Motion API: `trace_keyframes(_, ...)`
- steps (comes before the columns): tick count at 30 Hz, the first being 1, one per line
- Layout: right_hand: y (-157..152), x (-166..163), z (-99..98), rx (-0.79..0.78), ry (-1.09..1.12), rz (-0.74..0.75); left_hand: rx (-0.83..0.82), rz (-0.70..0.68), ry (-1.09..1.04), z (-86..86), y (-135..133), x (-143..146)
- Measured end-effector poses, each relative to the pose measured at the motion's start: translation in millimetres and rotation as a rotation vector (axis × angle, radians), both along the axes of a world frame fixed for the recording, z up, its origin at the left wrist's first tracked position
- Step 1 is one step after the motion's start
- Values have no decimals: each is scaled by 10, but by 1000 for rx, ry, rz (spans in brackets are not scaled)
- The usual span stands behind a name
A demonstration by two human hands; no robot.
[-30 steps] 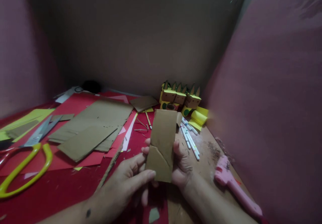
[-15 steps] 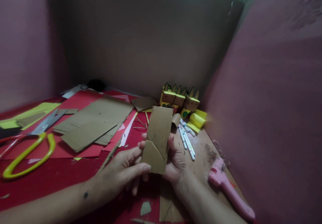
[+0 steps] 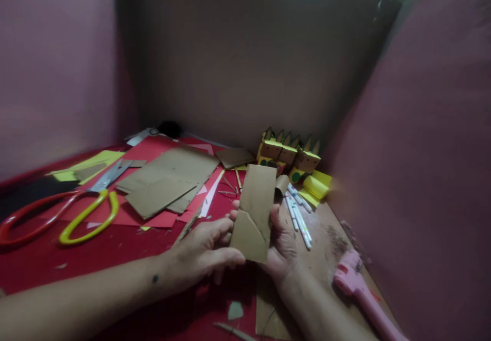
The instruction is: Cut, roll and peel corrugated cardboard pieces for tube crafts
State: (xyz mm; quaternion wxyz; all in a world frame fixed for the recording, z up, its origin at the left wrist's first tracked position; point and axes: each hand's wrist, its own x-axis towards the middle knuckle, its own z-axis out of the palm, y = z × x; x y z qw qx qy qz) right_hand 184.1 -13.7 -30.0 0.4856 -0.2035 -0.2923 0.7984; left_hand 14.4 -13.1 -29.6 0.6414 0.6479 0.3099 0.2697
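Between my two hands stands a narrow rectangular piece of cardboard, tilted up toward me, with a slanting crease across its lower half. My left hand grips its lower left edge, the thumb lying along the bottom corner. From the right, my right hand supports it, with the thumb at the side edge and the other fingers hidden behind. Below my right wrist lies another cardboard strip.
Scissors with red and yellow handles lie left, beside cardboard sheets on red paper. Small cardboard figures with spikes stand at the back, near several markers and folded yellow paper. A pink glue gun lies right.
The view has swung a little to the left, so everything appears further right. Both hands keep the same hold on the cardboard piece.
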Motion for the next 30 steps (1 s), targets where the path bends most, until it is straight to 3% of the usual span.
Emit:
trace_keyframes(4, -3, 0, 23, -12, 5, 12, -1, 11, -72, 41, -12, 13)
trace_keyframes(20, 28, -43, 19, -55, 36, -41, 84, 33, 32, -47, 58, 2)
trace_keyframes(30, 18, -72, -44, -49, 108, -47, 40, 15, 65, -141, 58, -21)
